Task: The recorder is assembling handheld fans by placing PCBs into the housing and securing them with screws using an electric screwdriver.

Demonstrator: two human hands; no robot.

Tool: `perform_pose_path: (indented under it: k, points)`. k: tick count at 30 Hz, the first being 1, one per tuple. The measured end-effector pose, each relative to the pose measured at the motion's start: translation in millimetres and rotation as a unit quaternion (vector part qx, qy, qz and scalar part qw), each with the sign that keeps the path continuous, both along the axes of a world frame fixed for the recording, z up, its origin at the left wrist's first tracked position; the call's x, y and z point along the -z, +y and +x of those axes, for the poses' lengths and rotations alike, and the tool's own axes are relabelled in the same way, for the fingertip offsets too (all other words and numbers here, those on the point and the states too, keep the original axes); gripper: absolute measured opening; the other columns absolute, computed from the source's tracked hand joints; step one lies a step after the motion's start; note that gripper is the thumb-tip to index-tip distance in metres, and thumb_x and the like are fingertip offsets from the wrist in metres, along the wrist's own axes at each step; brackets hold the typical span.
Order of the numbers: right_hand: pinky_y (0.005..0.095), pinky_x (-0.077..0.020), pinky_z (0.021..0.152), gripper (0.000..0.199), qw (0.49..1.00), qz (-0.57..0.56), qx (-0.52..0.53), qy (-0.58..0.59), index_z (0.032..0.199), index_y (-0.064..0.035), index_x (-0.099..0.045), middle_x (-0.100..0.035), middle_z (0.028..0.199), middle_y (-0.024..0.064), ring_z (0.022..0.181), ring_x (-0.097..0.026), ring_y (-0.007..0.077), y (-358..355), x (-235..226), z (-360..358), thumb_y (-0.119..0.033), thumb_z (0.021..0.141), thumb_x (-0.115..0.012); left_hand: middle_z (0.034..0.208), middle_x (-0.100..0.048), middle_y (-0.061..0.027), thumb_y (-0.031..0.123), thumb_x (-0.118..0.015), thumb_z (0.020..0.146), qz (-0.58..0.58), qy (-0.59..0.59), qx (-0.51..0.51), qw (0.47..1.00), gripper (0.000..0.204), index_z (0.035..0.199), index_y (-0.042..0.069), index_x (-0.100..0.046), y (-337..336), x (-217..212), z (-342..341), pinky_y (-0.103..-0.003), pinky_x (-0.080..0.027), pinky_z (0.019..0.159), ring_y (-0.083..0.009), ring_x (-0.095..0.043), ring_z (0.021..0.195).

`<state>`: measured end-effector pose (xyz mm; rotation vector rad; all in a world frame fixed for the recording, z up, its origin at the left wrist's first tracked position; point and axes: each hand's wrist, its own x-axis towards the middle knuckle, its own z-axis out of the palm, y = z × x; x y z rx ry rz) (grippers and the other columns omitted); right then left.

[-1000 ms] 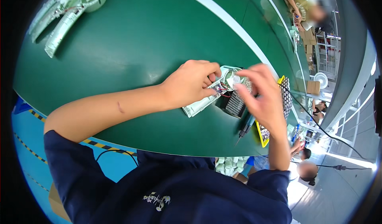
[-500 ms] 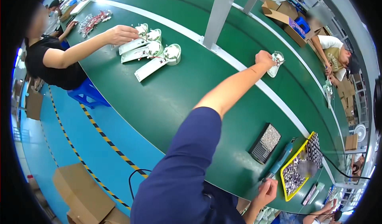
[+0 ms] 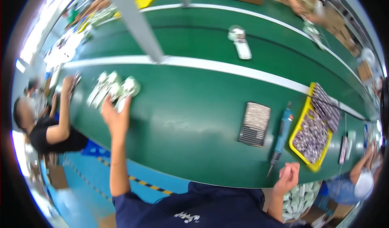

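Observation:
My left hand (image 3: 116,116) is at the nearest of several pale handle-shaped parts with round heads (image 3: 130,87). Its thumb and fingers are spread to either side of that part's handle; I cannot tell whether they touch it. Curled closed near the table's front edge is my right hand (image 3: 287,177); whatever it holds, if anything, is hidden. Just beyond it a teal electric screwdriver (image 3: 281,134) lies on the green table. A black block filled with rows of small metal pieces (image 3: 255,123) lies left of the screwdriver.
A yellow tray (image 3: 295,147) of small shiny pieces is at the right. Another pale part (image 3: 240,42) lies past the white rail (image 3: 227,69). A grey post (image 3: 137,23) rises from that rail. A co-worker in black (image 3: 52,128) sits at the left.
My left hand has left the pale part past the rail and swung left to the group. My right hand remains closed near the screwdriver. The view has turned, and the co-worker's hand has left the group.

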<state>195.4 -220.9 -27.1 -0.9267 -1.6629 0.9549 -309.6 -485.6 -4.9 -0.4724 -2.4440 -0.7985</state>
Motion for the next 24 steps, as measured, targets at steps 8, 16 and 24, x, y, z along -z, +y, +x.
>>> perform_pose_path:
  k: [8,16,24]
  points:
    - [0.0256,-0.0469,0.083,0.01,0.979,0.098,0.034,-0.176,0.104,0.0053,-0.064,-0.059,0.102,0.0073,0.092,-0.057,0.0141,101.8,-40.7,42.3,-0.003,0.103,-0.058,0.125,-0.071,-0.0219,0.056,-0.073,0.092,-0.013,-0.166,-0.038,0.985,0.061,0.124,0.004,-0.069,6.4,20.1,-23.3,-0.044,-0.05,0.1,-0.0372,-0.065,0.121]
    - [0.0259,-0.0494,0.07,0.019,0.979,0.048,0.088,-0.179,0.105,0.0034,-0.072,-0.069,0.093,0.006,0.078,-0.061,0.0105,189.6,-28.2,73.6,-0.015,0.101,-0.069,0.106,-0.074,-0.0134,0.034,-0.069,0.1,-0.043,-0.196,0.137,0.97,0.046,0.142,0.016,-0.059,37.6,12.5,44.4,-0.036,-0.052,0.076,-0.0201,-0.069,0.084]
    - [0.0418,-0.0495,0.079,0.02,0.919,0.134,0.102,-0.358,0.109,-0.0118,-0.076,-0.069,0.095,0.0063,0.084,-0.065,0.0269,209.9,-56.4,48.5,-0.022,0.093,-0.072,0.106,-0.062,-0.0094,0.026,-0.065,0.102,-0.122,-0.15,0.233,0.953,0.031,0.128,0.01,-0.064,138.5,-19.4,134.9,-0.04,-0.048,0.075,-0.0258,-0.058,0.083]
